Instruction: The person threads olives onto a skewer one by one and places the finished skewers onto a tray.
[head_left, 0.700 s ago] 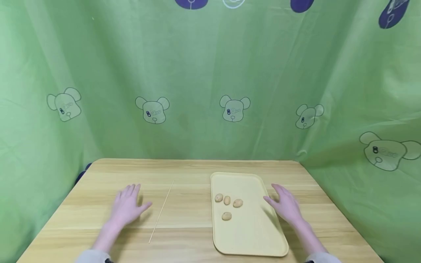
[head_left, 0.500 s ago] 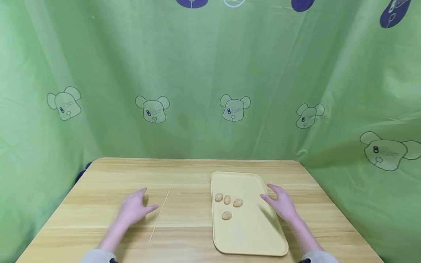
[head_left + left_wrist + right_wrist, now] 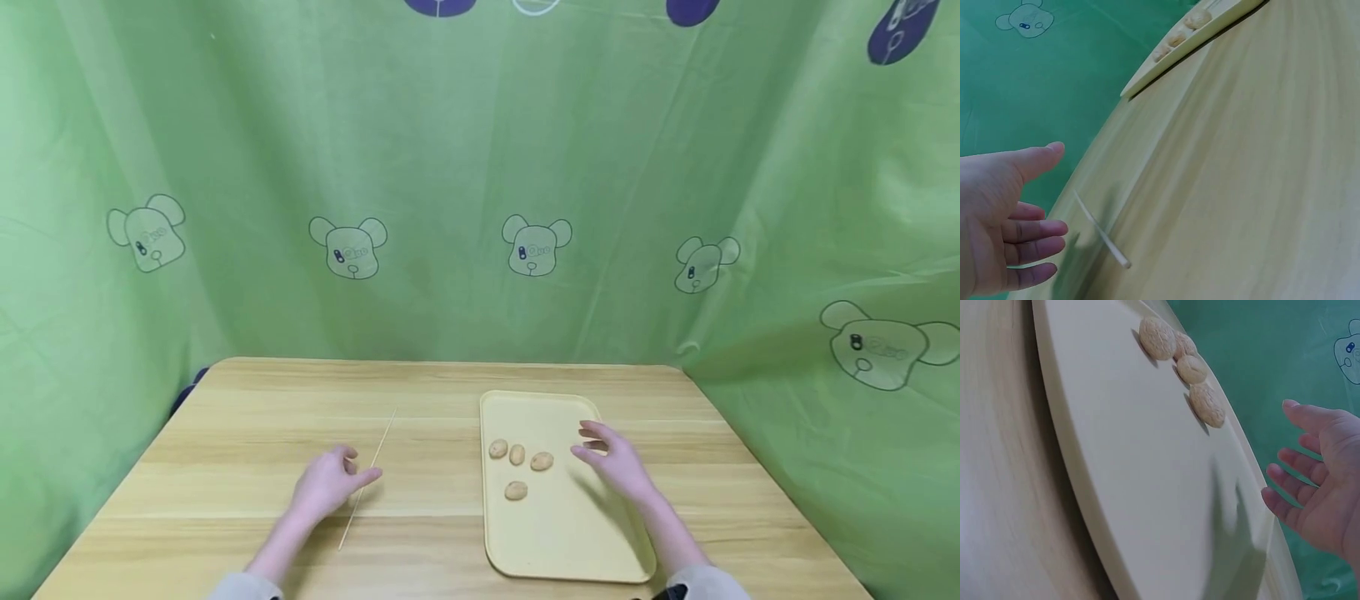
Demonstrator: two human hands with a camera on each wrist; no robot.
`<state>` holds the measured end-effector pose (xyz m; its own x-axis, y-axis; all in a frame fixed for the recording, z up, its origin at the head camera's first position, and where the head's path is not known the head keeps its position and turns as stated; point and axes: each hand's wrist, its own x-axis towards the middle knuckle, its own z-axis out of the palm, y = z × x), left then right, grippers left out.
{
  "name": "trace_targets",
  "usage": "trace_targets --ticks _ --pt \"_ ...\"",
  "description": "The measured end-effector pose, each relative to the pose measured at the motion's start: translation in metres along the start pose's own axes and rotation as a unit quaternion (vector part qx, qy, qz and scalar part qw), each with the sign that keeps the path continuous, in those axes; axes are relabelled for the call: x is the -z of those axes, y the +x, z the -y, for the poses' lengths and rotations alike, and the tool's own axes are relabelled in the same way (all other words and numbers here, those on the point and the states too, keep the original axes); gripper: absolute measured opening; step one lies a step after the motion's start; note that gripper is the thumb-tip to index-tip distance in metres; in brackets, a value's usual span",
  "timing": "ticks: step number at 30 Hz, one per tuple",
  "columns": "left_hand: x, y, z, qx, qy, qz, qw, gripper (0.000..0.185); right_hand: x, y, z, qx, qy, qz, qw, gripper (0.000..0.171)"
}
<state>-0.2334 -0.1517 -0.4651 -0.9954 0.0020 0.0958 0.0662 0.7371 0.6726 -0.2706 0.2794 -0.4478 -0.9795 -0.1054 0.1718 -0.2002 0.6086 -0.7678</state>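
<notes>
Head view: left hand (image 3: pixel 327 483) over the wooden table (image 3: pixel 225 433), fingers loosely extended, holding nothing, thumb tip just beside the thin wooden skewer (image 3: pixel 367 481) that lies flat on the table left of the tray. Right hand (image 3: pixel 613 461) hovers over the right half of the yellow tray (image 3: pixel 570 542), fingers spread and relaxed, nothing in it. 4 small round potatoes (image 3: pixel 517 467) sit on the tray: 3 in a row, 1 nearer the person. Nearest one is close to the right fingertips but apart. Green bear-print curtain (image 3: pixel 480 167) behind.

Left wrist view: left hand (image 3: pixel 1004 219) open, thumb out, 3 fingers (image 3: pixel 1035 250) slightly bent, no contact with the skewer (image 3: pixel 1100 230); its near end lies just beside the fingertips. Tray edge and potatoes visible far off at top.

Right wrist view: right hand (image 3: pixel 1319 481) open, palm facing the potatoes (image 3: pixel 1182 362), well short of them. All 4 lie on the tray (image 3: pixel 1116 487), 3 bunched together.

Judgement: reach phase on both sides, no grasp made yet. Next move looks like a fingertip pinch on the skewer, which is thin and flat on the table, so it needs a low approach or a roll to lift it. The right hand needs to close the gap and curl round 1 potato without knocking the others.
</notes>
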Motion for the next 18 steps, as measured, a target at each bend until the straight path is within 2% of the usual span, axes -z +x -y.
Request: trace_targets --ticks 9,14,18 --pt "-0.010 -0.003 0.003 0.015 -0.005 0.004 0.9999 0.051 -0.018 0.005 0.003 -0.032 0.065 0.044 0.996 0.054" --pt "-0.013 -0.003 0.004 0.020 0.003 0.001 0.9998 0.047 -0.026 0.007 0.003 -0.033 0.074 0.064 0.995 0.055" --pt "-0.015 -0.003 0.006 0.020 0.008 -0.004 0.9998 0.044 -0.031 0.009 -0.001 -0.037 0.069 0.064 0.995 0.056"
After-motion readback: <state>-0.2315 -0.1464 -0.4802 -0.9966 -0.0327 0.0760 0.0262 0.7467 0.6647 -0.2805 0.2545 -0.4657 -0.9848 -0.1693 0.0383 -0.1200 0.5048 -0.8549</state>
